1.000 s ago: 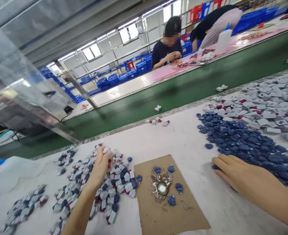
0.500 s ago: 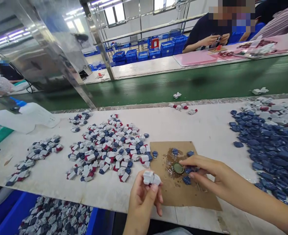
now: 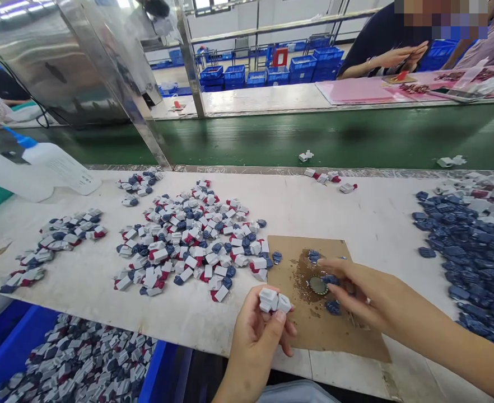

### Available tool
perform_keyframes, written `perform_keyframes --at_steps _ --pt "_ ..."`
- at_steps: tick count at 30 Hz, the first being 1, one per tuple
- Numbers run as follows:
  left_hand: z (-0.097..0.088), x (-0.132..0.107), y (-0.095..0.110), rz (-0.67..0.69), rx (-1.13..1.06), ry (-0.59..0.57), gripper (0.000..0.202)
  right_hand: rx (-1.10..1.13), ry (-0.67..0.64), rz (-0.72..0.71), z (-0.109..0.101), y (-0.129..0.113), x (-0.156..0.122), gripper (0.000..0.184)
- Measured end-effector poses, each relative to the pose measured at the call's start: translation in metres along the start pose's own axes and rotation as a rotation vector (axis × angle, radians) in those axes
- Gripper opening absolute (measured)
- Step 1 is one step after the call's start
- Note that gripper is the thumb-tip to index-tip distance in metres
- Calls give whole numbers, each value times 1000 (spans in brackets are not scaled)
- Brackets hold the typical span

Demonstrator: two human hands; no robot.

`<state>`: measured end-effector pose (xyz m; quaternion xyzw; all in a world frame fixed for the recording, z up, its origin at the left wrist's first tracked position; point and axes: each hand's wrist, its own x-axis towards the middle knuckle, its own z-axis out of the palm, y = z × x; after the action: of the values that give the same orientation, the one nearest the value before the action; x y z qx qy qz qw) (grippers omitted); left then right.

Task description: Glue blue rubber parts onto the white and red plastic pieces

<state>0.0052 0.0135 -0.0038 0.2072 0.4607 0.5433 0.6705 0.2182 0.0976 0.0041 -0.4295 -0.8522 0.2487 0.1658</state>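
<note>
My left hand (image 3: 257, 336) is closed with a pale grey-white plastic piece (image 3: 274, 300) pinched between thumb and fingers, just left of the cardboard sheet (image 3: 335, 338). Over the cardboard, my right hand (image 3: 364, 291) has thumb and forefinger around a small dark blue plastic piece (image 3: 330, 279). Right beside that piece lies a shallow round cap (image 3: 317, 286) with a jagged rim, on a wet brown stain. Other blue pieces rest on the cardboard, one blue piece (image 3: 313, 256) above the cap and another blue piece (image 3: 332, 307) below it.
A heap of white, blue and red pieces (image 3: 192, 240) covers the table's middle left. To the right spreads a pile of blue pieces (image 3: 469, 263). White bottles (image 3: 62, 168) stand at left; a blue bin (image 3: 150, 369) sits below. Behind runs a green conveyor (image 3: 251, 140), with a person beyond.
The view has tilted down and shifted slightly. My right hand has lifted the blue piece a little beside the cap; my left hand still holds the white piece.
</note>
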Motion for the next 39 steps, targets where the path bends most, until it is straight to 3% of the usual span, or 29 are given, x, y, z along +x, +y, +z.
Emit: perform_keyframes --at_steps 3,6,9,14,19,25,29,33,39 --pt "0 0 -1 28 25 42 33 -145 -59 -100 1 2 6 21" --pt "0 2 0 118 81 81 27 -247 -103 -233 2 1 13 26" --pt "0 3 3 68 50 113 30 -268 -131 -273 3 1 17 28" --pt "3 0 6 68 -4 171 37 -115 -130 -189 -3 -3 16 28" --pt "8 -4 9 76 78 124 22 251 -20 -1 -17 -34 7 22" --pt "10 -9 11 88 132 44 22 458 -105 52 -21 -59 0 22" --pt "9 -9 10 86 163 -8 24 507 -132 53 -20 -59 0 17" --pt "9 -10 10 90 166 27 25 507 -149 32 -19 -59 2 15" --pt "7 -9 10 103 228 -10 24 411 -145 5 -19 -62 1 17"
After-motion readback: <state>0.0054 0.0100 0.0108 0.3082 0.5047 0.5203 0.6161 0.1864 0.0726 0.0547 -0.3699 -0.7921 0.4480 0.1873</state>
